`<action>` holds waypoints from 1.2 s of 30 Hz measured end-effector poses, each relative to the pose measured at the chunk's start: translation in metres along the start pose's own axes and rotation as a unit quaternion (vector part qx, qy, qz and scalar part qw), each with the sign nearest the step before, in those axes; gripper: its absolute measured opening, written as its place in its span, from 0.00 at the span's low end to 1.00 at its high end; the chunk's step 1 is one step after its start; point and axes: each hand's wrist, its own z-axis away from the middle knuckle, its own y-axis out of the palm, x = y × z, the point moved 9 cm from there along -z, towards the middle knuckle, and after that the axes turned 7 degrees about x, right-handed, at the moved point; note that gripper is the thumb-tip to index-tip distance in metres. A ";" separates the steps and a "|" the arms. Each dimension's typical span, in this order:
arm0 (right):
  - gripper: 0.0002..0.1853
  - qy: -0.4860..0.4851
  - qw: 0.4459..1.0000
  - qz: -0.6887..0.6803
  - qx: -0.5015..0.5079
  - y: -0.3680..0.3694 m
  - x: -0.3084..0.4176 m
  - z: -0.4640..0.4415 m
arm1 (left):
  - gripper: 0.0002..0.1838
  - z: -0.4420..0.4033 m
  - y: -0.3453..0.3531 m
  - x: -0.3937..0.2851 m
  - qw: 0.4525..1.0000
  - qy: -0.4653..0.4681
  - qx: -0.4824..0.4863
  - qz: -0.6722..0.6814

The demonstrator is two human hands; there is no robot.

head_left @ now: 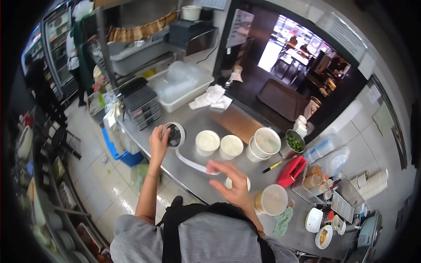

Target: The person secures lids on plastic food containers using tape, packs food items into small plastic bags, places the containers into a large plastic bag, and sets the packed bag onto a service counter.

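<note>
My left hand (158, 142) is closed on the rim of a white tub (181, 128) with dark contents. From that tub a white paper strip (190, 164) curves across the steel counter to my right hand (232, 182). The fingers of my right hand are bent, with the strip's end at the fingertips. Beside the tub stand two white-lidded tubs (208, 141) (231, 146). Another pale tub (246, 183) is partly hidden behind my right hand. Stacked tubs (267, 141) are further right, and a large lidded container (273, 200) is near my right wrist.
A yellow marker (272, 166), a red holder (291, 171), a green cloth (283, 222) and a metal pot of greens (294, 142) are on the right. Black drawers (142, 107) and a white bin (179, 103) stand at the back left. Two people are in the far left background.
</note>
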 end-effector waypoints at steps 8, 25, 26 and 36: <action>0.21 0.302 0.894 -0.252 0.214 0.104 -0.118 0.084 | 0.11 0.023 0.065 0.186 0.977 -0.153 0.073 -0.130; 0.03 0.343 0.901 -0.192 0.185 0.139 -0.273 0.049 | 0.16 0.157 -0.143 0.035 0.870 -0.182 0.427 0.169; 0.04 0.316 0.906 -0.141 0.244 0.156 -0.275 0.026 | 0.13 0.185 -0.136 0.054 0.880 -0.158 0.438 0.100; 0.03 -0.173 0.908 -0.081 0.372 0.411 0.050 -0.092 | 0.06 0.273 -0.269 0.137 0.812 -0.287 0.116 -0.495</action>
